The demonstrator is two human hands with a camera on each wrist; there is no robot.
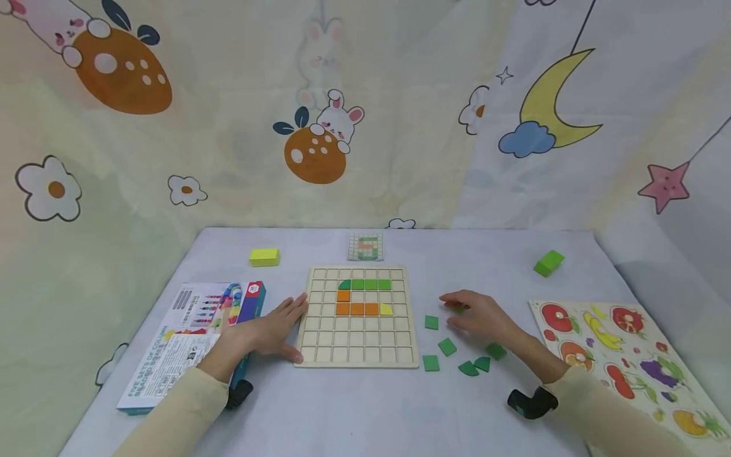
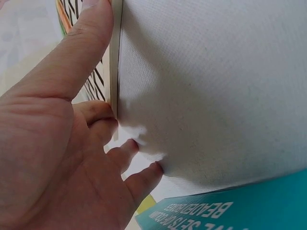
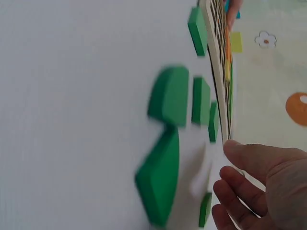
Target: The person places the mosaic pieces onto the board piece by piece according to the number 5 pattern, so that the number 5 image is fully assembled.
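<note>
A wooden grid board (image 1: 358,338) lies flat on the table. On it sit a row of green tiles (image 1: 371,284) with a rounded one at its left end, orange tiles (image 1: 356,309) below, and a yellow tile (image 1: 386,309). My left hand (image 1: 268,331) rests along the board's left side, thumb and fingertips at its edge. To the right of the board, my right hand (image 1: 482,317) hovers with fingers spread over a green tile (image 3: 205,210), which it partly covers in the head view. Loose green squares (image 1: 431,322) and rounded green pieces (image 1: 468,369) lie around that hand.
A small pattern card (image 1: 365,247) stands behind the board. Beyond are a yellow block (image 1: 264,257) and a green block (image 1: 549,263). A printed box (image 1: 171,355) lies at left, under the left forearm. At right is a fruit puzzle board (image 1: 619,343), partly behind the right sleeve.
</note>
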